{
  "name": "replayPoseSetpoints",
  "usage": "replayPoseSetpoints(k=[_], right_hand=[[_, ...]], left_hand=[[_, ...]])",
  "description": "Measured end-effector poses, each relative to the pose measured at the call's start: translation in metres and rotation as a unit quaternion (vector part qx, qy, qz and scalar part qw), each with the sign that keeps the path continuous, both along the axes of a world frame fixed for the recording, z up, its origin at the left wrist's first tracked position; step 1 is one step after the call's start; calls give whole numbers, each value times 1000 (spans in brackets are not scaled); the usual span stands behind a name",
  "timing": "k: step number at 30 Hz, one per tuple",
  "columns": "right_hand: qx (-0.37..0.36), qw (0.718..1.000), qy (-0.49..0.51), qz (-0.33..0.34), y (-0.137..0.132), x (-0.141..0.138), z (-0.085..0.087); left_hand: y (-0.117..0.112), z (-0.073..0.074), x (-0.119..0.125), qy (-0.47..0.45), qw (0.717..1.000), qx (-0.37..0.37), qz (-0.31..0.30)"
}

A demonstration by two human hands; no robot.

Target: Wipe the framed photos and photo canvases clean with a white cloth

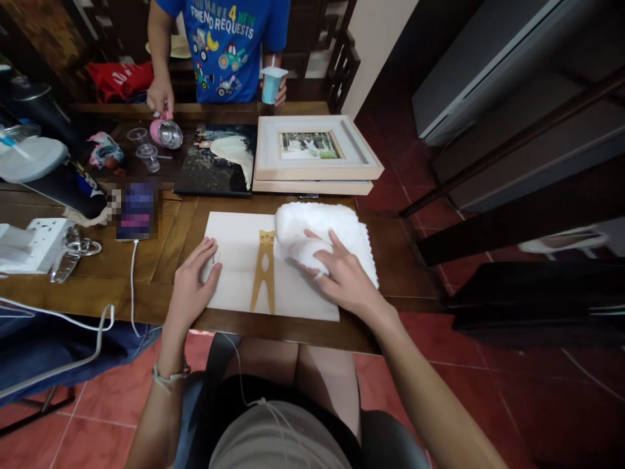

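A white rectangular board lies on the table in front of me, with a tan split-legged stand piece flat on it or fixed to it; I cannot tell which. At the board's left edge rests my left hand, fingers stretched out, near small dark print. My right hand is closed on part of a white fluffy cloth, bunched under the fingers. The rest of that cloth spreads over the board's upper right corner and past its edge.
Behind the board lie stacked wooden picture frames and a dark photo panel. Across the table a person in a blue shirt holds a cup and touches a pink mug. A charging phone and a power strip are leftward.
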State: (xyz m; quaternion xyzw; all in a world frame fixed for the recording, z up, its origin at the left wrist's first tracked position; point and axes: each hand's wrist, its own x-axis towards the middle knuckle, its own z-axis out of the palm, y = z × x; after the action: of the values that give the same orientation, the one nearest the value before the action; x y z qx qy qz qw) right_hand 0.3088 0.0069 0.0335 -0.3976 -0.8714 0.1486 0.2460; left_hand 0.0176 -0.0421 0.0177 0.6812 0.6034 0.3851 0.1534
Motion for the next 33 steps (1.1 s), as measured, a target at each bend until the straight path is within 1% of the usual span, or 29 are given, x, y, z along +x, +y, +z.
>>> replayPoseSetpoints(k=[2,3,4,6,10,12,13,15,17,20,22,24,25,27,30,33], right_hand=[[15,1000,-18,-13,4,-6,-3],[20,999,-26,-18,0,-8,-3],[24,999,-29,-19,-7,-10,-3],[34,999,-19,-6,-29,-11,0],[28,998,20,45,-78,-2,13],[10,997,27,66,-88,5,18],[4,997,30,77,-88,9,19],[-1,995,35,91,-77,15,19],[-2,996,26,86,-57,17,16],[0,999,1,50,-19,12,7],[10,999,-22,24,1,4,0],[25,998,-56,1,11,-5,-4],[33,997,-72,-7,10,-9,-6],[48,995,-84,-6,-2,-14,-5],[62,996,-56,26,-38,-14,1],[49,997,-27,55,-74,-8,9]], left_hand=[[0,0,-1,3,1000,-2,-1],[0,-1,-1,3,1000,-1,-1],[0,-1,-1,3,1000,0,-2],[1,-1,-2,3,1000,1,-3],[1,-1,-1,4,1000,3,-6],[1,-1,-1,5,1000,6,-6],[1,-1,-1,5,1000,7,-6],[1,-1,-1,5,1000,9,-6],[1,-2,-2,5,1000,10,-6],[1,-2,-2,8,1000,11,-7],[1,-2,-2,8,1000,12,-7],[1,-2,-2,6,1000,13,-5],[1,-2,-1,5,1000,13,-4],[0,-1,-1,4,1000,10,-4],[0,0,0,6,1000,9,-6],[0,0,0,4,1000,8,-6]])
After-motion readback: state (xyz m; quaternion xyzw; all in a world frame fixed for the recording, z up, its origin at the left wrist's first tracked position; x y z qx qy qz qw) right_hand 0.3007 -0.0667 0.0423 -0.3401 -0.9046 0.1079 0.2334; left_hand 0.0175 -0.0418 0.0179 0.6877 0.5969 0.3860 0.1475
